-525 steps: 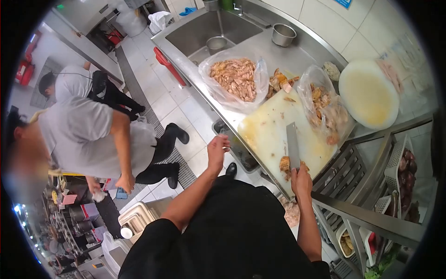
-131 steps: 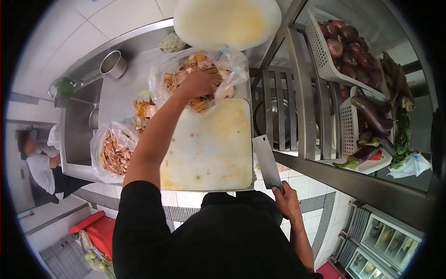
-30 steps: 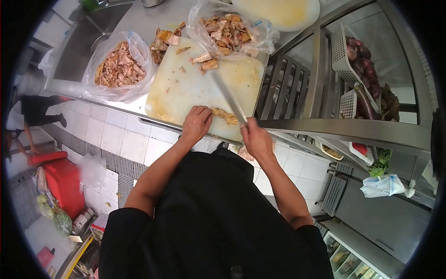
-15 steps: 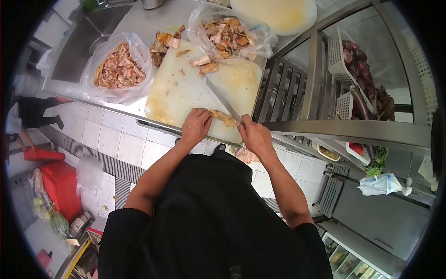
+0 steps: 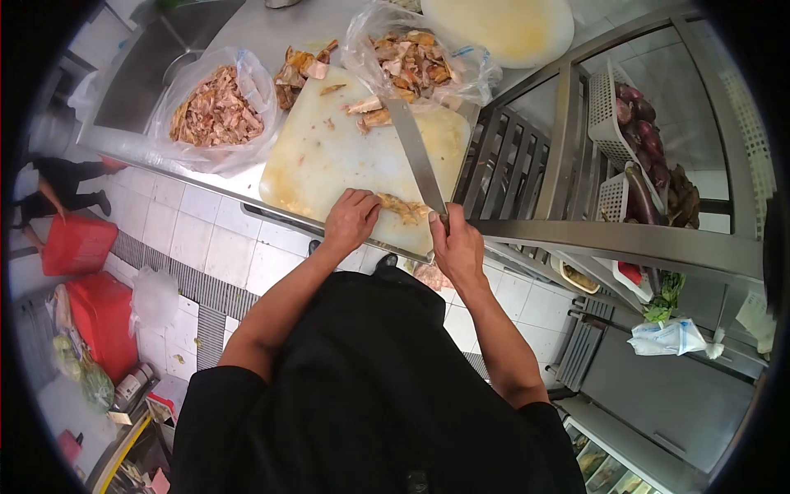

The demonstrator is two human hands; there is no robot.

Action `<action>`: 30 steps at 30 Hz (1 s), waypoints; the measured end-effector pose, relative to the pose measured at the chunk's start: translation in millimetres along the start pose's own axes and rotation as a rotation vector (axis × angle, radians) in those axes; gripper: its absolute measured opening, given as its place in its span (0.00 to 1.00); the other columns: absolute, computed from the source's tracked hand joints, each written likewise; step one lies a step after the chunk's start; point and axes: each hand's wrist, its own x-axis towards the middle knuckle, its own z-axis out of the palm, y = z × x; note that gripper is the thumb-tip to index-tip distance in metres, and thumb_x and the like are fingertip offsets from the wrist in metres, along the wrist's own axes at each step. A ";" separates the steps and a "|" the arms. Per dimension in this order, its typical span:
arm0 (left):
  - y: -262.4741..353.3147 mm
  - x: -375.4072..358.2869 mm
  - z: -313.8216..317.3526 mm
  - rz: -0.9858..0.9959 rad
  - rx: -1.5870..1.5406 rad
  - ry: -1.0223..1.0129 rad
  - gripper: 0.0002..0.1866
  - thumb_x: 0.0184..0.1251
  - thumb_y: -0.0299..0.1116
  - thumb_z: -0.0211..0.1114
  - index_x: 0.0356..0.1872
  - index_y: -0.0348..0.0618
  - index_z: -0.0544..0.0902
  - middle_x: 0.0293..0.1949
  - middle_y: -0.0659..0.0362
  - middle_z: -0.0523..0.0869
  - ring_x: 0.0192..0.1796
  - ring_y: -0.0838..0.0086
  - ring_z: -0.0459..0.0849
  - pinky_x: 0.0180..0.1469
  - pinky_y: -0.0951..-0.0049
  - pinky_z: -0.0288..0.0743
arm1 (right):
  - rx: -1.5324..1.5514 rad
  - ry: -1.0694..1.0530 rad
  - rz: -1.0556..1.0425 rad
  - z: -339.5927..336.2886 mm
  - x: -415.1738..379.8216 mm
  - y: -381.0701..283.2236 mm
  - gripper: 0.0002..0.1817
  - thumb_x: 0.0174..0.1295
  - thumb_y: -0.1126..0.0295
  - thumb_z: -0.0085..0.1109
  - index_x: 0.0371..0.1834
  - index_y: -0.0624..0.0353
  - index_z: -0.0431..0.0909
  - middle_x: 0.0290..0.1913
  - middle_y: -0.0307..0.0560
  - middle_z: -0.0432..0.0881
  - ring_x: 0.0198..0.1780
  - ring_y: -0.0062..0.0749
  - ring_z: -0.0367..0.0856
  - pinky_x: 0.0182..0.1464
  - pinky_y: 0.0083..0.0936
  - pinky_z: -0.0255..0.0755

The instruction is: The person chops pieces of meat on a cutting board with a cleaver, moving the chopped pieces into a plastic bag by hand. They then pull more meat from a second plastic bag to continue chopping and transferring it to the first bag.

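Cutting seems in hand mid-frame, the right hand [image 5: 457,245] wrapped round the cleaver [image 5: 415,152], the left hand [image 5: 352,219] at the meat piece [image 5: 405,211], pinch unclear, and the next stroke calls for tucked fingertips

No text or labels are legible.

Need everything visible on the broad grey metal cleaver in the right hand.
The broad grey metal cleaver has a long, flat, plain-looking blade with a squared-off far end. The person's right hand grips its near end, hiding most of the handle. The blade slants toward the picture's upper left, over the pale, yellow-stained cutting board, its far end beside small chunks of brownish meat. Whether the blade touches the board or the meat can't be told.
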 end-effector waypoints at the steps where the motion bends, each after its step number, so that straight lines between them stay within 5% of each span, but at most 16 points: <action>1: 0.0 0.5 -0.4 0.004 0.005 -0.007 0.09 0.61 0.25 0.72 0.42 0.42 0.88 0.44 0.56 0.88 0.49 0.59 0.84 0.54 0.61 0.80 | 0.001 0.000 0.001 4.0 -0.2 2.8 0.15 0.77 0.56 0.54 0.50 0.58 0.73 0.29 0.64 0.86 0.34 0.66 0.86 0.39 0.60 0.76; 4: -1.0 1.1 0.7 0.003 0.008 -0.017 0.09 0.61 0.25 0.72 0.43 0.42 0.88 0.44 0.56 0.88 0.49 0.58 0.84 0.54 0.61 0.80 | -0.219 -0.286 0.002 23.2 4.3 19.0 0.14 0.76 0.58 0.56 0.51 0.58 0.73 0.29 0.62 0.86 0.34 0.65 0.86 0.37 0.58 0.77; 8: -2.9 0.2 0.3 -0.002 -0.008 -0.007 0.09 0.61 0.24 0.72 0.43 0.41 0.88 0.44 0.56 0.88 0.49 0.58 0.84 0.54 0.62 0.80 | -0.222 -0.270 -0.047 7.8 14.0 5.0 0.15 0.77 0.58 0.56 0.51 0.59 0.73 0.30 0.63 0.86 0.34 0.67 0.86 0.37 0.59 0.77; 13: 0.1 0.5 -2.3 -0.003 -0.028 -0.020 0.09 0.61 0.24 0.71 0.43 0.41 0.88 0.44 0.56 0.88 0.50 0.58 0.84 0.55 0.61 0.80 | 0.034 0.014 -0.018 4.0 3.7 -10.6 0.16 0.77 0.57 0.55 0.51 0.60 0.73 0.30 0.65 0.87 0.33 0.67 0.86 0.38 0.59 0.77; 16: 1.2 1.3 -2.1 0.005 -0.007 -0.022 0.09 0.61 0.24 0.71 0.43 0.42 0.88 0.44 0.56 0.88 0.50 0.58 0.84 0.55 0.61 0.80 | -0.243 -0.290 -0.017 23.6 9.4 7.6 0.15 0.77 0.58 0.56 0.52 0.60 0.73 0.30 0.64 0.86 0.32 0.66 0.86 0.37 0.57 0.77; 20: 0.4 1.6 -2.2 -0.006 -0.020 -0.023 0.09 0.61 0.24 0.72 0.43 0.42 0.88 0.44 0.56 0.88 0.50 0.58 0.84 0.55 0.62 0.80 | -0.146 -0.204 -0.063 7.7 12.7 -6.2 0.16 0.77 0.58 0.56 0.54 0.60 0.72 0.29 0.65 0.86 0.31 0.66 0.86 0.36 0.58 0.77; 22: 0.3 0.4 -2.0 0.000 -0.017 -0.016 0.09 0.61 0.25 0.72 0.43 0.42 0.88 0.44 0.56 0.88 0.50 0.58 0.84 0.55 0.62 0.80 | 0.031 -0.001 -0.030 -0.2 7.5 -20.1 0.16 0.78 0.57 0.55 0.54 0.60 0.72 0.29 0.65 0.86 0.31 0.67 0.86 0.36 0.59 0.77; 25: -0.4 1.1 -1.2 -0.002 -0.006 -0.026 0.09 0.61 0.25 0.72 0.43 0.42 0.88 0.44 0.56 0.88 0.49 0.59 0.84 0.55 0.62 0.80 | 0.002 -0.075 -0.008 23.6 2.6 2.8 0.16 0.77 0.57 0.55 0.54 0.59 0.73 0.33 0.65 0.87 0.37 0.68 0.86 0.40 0.60 0.76; 26: -0.3 1.4 -0.2 0.002 -0.008 -0.025 0.09 0.61 0.25 0.72 0.43 0.42 0.88 0.44 0.56 0.88 0.49 0.59 0.84 0.55 0.62 0.80 | -0.156 -0.263 0.021 35.3 4.3 17.1 0.16 0.78 0.57 0.55 0.54 0.58 0.74 0.34 0.64 0.88 0.37 0.68 0.86 0.40 0.59 0.77; 30: -2.1 -1.0 -0.8 0.002 -0.013 -0.024 0.09 0.61 0.25 0.72 0.42 0.42 0.88 0.43 0.57 0.88 0.49 0.58 0.84 0.54 0.61 0.80 | -0.124 -0.143 -0.084 17.6 14.6 1.0 0.16 0.77 0.56 0.55 0.52 0.59 0.73 0.30 0.63 0.87 0.33 0.66 0.86 0.37 0.58 0.78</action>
